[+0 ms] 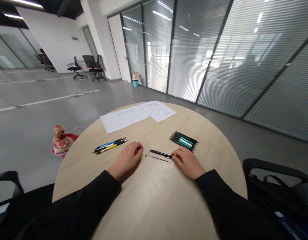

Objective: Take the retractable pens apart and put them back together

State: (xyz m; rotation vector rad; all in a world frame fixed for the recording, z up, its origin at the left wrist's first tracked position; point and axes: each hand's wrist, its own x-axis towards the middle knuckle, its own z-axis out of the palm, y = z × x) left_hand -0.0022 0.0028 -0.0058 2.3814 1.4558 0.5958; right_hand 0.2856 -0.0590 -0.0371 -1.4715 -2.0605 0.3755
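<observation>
My right hand (pixel 185 162) has its fingertips closed on one end of a black pen barrel (pixel 160 153), which lies along the table. Just below the barrel is a thin pen refill (pixel 159 158). Left of both sits a small grey cone-shaped piece (pixel 145 155), apart from either hand. My left hand (pixel 130 156) rests beside that piece with its fingers curled and the thumb towards them; whatever may be inside is hidden. Beyond my right hand lies a row of several black pens (pixel 185 141), some with green or white grips. Blue, white and yellow pens (pixel 110 146) lie left of my left hand.
Two printed sheets (pixel 125 118) (pixel 158 111) lie at the far side of the round wooden table (pixel 149 206). A chair (pixel 276 180) with a dark bag stands at right, another chair (pixel 9 183) at left. A patterned bag (pixel 62 143) is on the floor.
</observation>
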